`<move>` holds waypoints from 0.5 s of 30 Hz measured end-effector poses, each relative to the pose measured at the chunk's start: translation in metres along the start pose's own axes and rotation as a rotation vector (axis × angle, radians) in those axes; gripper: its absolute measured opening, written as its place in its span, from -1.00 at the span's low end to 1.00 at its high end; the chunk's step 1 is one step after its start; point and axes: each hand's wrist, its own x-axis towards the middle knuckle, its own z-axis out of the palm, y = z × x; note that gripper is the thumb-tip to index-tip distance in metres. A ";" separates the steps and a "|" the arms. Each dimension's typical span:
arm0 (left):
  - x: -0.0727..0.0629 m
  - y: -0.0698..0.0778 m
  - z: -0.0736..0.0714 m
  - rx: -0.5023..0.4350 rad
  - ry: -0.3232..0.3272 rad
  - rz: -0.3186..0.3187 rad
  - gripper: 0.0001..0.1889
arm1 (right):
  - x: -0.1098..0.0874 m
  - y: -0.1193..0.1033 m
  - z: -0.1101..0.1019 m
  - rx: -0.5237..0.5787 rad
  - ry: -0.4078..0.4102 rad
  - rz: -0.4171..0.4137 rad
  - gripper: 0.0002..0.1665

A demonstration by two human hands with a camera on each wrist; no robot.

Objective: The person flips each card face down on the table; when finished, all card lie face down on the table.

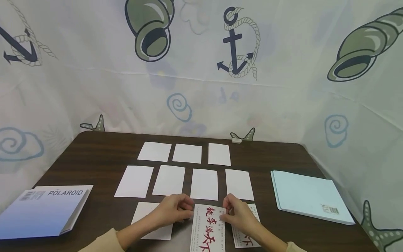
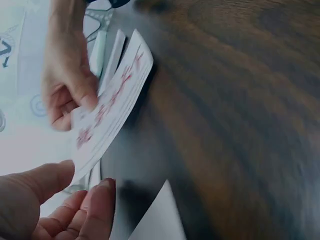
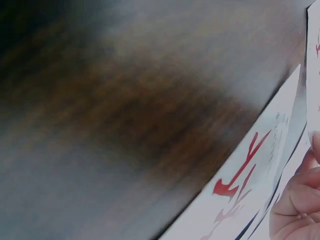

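A white postcard with a column of red Chinese characters stands raised at the table's front, between both hands. My right hand pinches its right edge between thumb and fingers; the left wrist view shows the card slightly bowed. On the other side, my left hand is at the card's left corner, thumb tip right at the edge, with a gap between thumb and fingers. Under my right forearm lies a second printed card, partly covered. A blank white card lies beneath my left wrist.
Several blank white cards lie in two rows farther back, one of them a card in the nearer row. A blue POLAROID folder stands at the left, and a pale blue booklet lies at the right on the dark wooden table.
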 end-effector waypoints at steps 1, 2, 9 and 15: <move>0.003 0.000 0.004 -0.010 0.002 -0.002 -0.72 | 0.001 0.001 0.000 0.017 0.002 0.001 -0.62; 0.006 0.000 0.008 -0.021 0.008 -0.004 -0.75 | 0.001 0.002 -0.001 0.035 0.002 0.004 -0.63; 0.009 0.000 0.018 -0.053 0.067 -0.010 -0.87 | 0.001 0.001 0.002 0.064 0.048 0.032 -0.64; 0.008 0.001 0.013 -0.055 0.081 -0.022 -0.80 | -0.005 -0.017 0.013 0.251 0.011 0.022 -0.69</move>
